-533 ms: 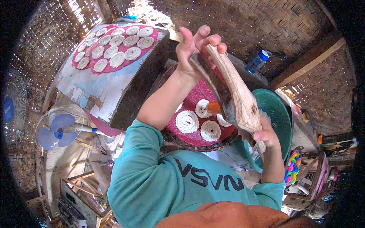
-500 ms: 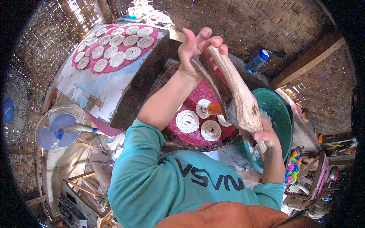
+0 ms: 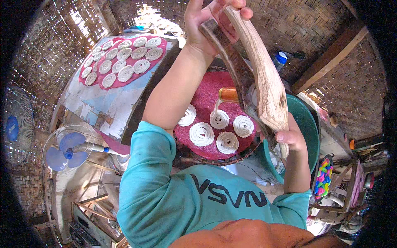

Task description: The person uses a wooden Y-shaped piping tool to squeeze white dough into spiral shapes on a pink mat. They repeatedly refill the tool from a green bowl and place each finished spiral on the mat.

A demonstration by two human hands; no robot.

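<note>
Wooden press (image 3: 269, 84) aslant; left fingers (image 3: 246, 13) curled over its upper ends, right fingers (image 3: 283, 136) clasping its lower end.

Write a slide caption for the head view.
Two bare hands hold a two-bar wooden press above white spiral coils on a round red sheet.

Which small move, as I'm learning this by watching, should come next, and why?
Perhaps shift the wooden tool slightly, drawing its orange cylinder farther from the white coil below until the white strand parts. That strand runs from the cylinder's end to the coil, tethering the two, and both the left hand and right hand hold the tool.
</note>
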